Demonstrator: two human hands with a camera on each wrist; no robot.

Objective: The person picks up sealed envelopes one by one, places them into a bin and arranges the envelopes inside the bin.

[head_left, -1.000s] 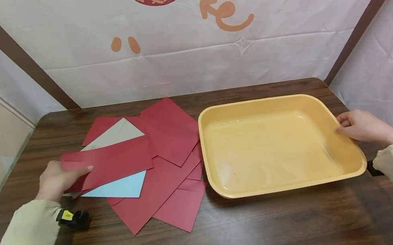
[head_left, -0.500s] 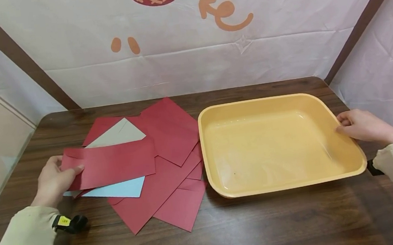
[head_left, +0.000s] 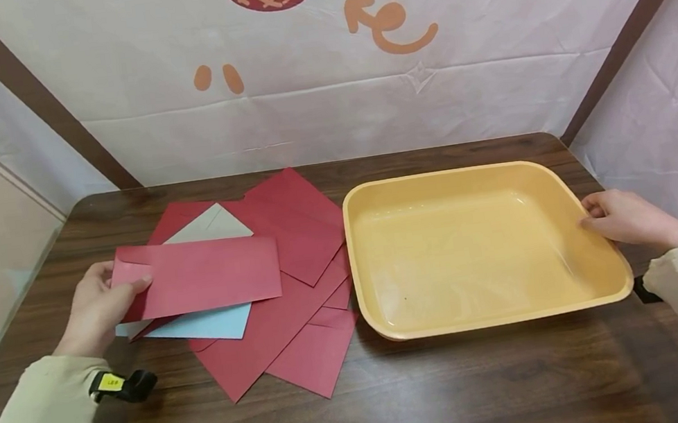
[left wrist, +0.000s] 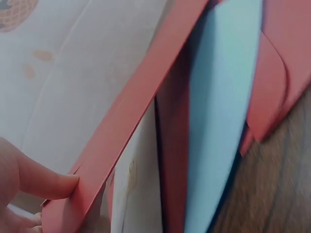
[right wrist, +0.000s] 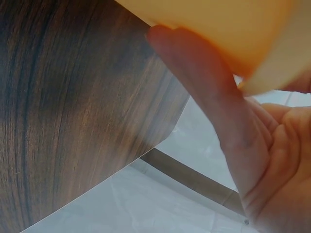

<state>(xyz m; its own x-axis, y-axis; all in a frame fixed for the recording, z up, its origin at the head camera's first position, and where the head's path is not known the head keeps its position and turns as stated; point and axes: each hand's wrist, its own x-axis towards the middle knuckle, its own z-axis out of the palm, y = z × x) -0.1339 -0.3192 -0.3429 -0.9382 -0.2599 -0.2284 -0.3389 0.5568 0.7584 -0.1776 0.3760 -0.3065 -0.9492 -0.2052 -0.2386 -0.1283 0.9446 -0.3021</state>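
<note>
My left hand (head_left: 95, 305) pinches the left end of a red envelope (head_left: 211, 275), thumb on top. In the left wrist view that envelope (left wrist: 131, 109) is held above the others, with a gap beneath it. Under it lie a light blue envelope (head_left: 213, 323), a whitish one (head_left: 217, 222) and several red envelopes (head_left: 299, 226), overlapping in a loose pile. On the other side, my right hand (head_left: 635, 219) grips the right rim of a yellow plastic tray (head_left: 481, 247). The right wrist view shows fingers (right wrist: 209, 82) against the underside of its wall.
The brown wooden table (head_left: 435, 396) carries both pile and tray, which stand side by side. White printed cloth (head_left: 329, 122) hangs behind the table's back edge. Brown strips run up the cloth at both rear corners.
The pinched red envelope has risen, turned level and shifted slightly right with my left hand. My right hand and the tray keep their places.
</note>
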